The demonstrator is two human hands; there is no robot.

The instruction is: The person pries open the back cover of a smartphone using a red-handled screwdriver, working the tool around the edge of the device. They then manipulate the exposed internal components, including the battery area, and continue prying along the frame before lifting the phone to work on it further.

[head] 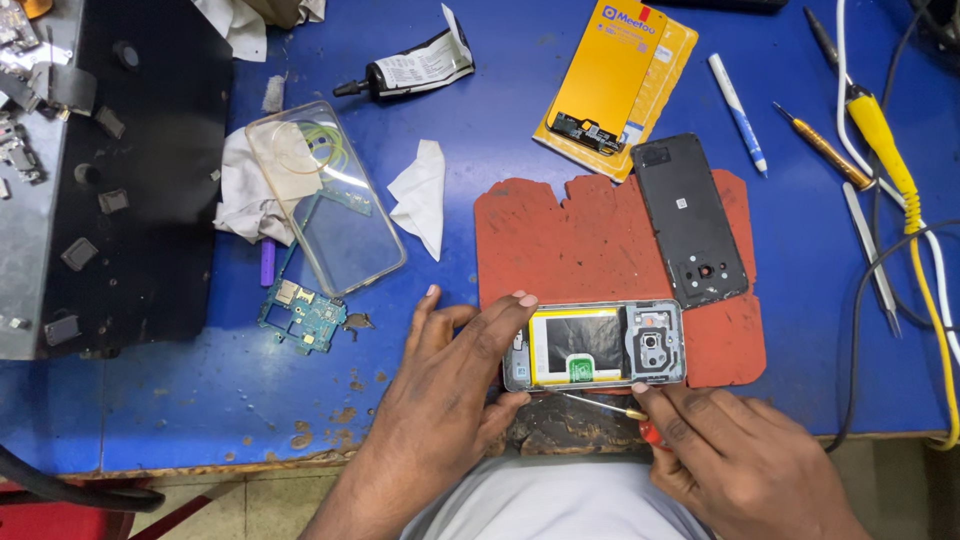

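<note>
the left hand (452,370) clamps the end of an opened phone (594,345) lying on the red mat's (560,245) near edge — the right hand (725,455) pinches what looks like a screwdriver (600,404), tip just beside the phone's lower rim — a black back cover (690,220) lies near.

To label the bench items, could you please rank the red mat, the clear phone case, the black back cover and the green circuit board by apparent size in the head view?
1. Red mat
2. Clear phone case
3. Black back cover, close to the case, so this is unsure
4. Green circuit board, partly hidden under the case
</note>
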